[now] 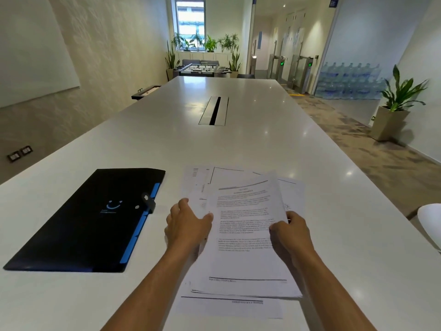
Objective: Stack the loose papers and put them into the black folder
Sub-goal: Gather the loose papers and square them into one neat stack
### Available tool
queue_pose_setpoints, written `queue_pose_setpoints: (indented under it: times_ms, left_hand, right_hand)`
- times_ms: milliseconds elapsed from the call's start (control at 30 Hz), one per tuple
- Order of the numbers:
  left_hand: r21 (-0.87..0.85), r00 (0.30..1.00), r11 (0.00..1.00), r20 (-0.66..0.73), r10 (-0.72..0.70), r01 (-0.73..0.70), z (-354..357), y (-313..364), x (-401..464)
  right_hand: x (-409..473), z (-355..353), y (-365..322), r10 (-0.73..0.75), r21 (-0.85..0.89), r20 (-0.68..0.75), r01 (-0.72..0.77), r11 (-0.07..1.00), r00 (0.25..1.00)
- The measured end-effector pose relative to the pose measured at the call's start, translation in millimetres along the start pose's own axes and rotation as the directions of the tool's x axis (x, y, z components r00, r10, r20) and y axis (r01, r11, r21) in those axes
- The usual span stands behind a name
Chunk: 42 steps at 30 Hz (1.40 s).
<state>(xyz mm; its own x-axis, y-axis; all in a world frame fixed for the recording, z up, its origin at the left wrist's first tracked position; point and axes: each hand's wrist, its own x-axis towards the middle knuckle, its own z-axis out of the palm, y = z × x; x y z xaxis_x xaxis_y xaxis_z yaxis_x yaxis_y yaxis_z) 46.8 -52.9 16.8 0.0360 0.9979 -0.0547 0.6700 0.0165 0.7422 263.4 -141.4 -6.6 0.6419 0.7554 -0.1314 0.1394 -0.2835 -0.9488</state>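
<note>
Several loose printed papers [245, 235] lie in an uneven, fanned pile on the white table [214, 144] just in front of me. My left hand [187, 223] rests on the pile's left edge, thumb on the top sheets. My right hand [290, 231] pinches the right edge of the top sheet, which is slightly lifted. The black folder [90, 220] lies flat and closed to the left of the papers, with a blue spine strip, a strap clasp and a blue smile logo. It does not touch the papers.
A cable hatch [214, 111] is set into the table's middle. A white chair edge [430, 223] shows at the right. A potted plant [393, 108] stands on the floor at the right, and a foosball table [199, 68] beyond the far end.
</note>
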Motion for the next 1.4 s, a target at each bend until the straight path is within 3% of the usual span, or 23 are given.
queue_pose_setpoints:
  times_ms: [167, 267, 333, 567, 933, 967, 1033, 1100, 1267, 1333, 1400]
  left_hand:
    - [-0.194, 0.996, 0.979, 0.066, -0.054, 0.066, -1.7, 2.4, 1.3]
    - [-0.444, 0.987, 0.882, 0.107, -0.124, 0.159, -3.8, -1.7, 3.5]
    - [-0.519, 0.978, 0.830, 0.147, -0.151, 0.206, -4.0, -6.1, 5.6]
    - [-0.452, 0.954, 0.862, 0.282, -0.104, 0.228, -3.2, -11.2, 8.5]
    - [-0.399, 0.970, 0.907, 0.241, -0.034, 0.131, 5.4, -13.7, 8.6]
    - [-0.397, 0.970, 0.909, 0.240, -0.027, 0.124, 5.7, -14.0, 8.9]
    - [-0.390, 0.974, 0.915, 0.227, -0.013, 0.104, 6.5, -12.9, 9.2]
    - [-0.360, 0.982, 0.930, 0.188, -0.004, 0.072, 7.7, -11.8, 10.5]
    - [-0.239, 0.991, 0.970, 0.136, -0.003, 0.035, 14.7, -10.4, 11.3]
    - [0.007, 0.997, 1.000, 0.074, 0.004, -0.005, 15.6, -8.9, 11.5]
    - [0.298, 0.999, 0.954, -0.011, 0.040, -0.035, 16.2, -9.5, 12.0]
  right_hand:
    - [-1.9, 5.9, 2.9, 0.003, -0.101, -0.004, -0.004, 0.995, 1.000]
    - [-2.6, 5.7, 3.5, -0.019, -0.133, 0.002, 0.020, 0.991, 1.000]
    - [-3.3, 5.1, 4.1, -0.021, -0.134, 0.000, 0.021, 0.991, 1.000]
    - [-7.2, 7.6, 2.2, -0.003, -0.138, 0.003, 0.003, 0.990, 1.000]
    - [-14.2, 4.9, -1.6, -0.069, -0.180, 0.043, 0.075, 0.981, 0.997]
    - [-15.8, 5.6, -4.0, -0.095, -0.234, 0.031, 0.100, 0.967, 0.995]
    - [-15.7, 5.7, -5.8, -0.187, -0.498, -0.024, 0.150, 0.854, 0.982]
    - [-16.5, 4.7, -4.1, -0.273, -0.664, -0.087, 0.148, 0.733, 0.958]
    - [-17.5, 10.7, 11.5, -0.211, -0.740, 0.016, 0.153, 0.655, 0.977]
    - [-18.5, 14.6, 16.0, -0.208, -0.747, 0.029, 0.160, 0.645, 0.978]
    - [-18.7, 15.1, 17.7, -0.219, -0.742, 0.032, 0.170, 0.648, 0.975]
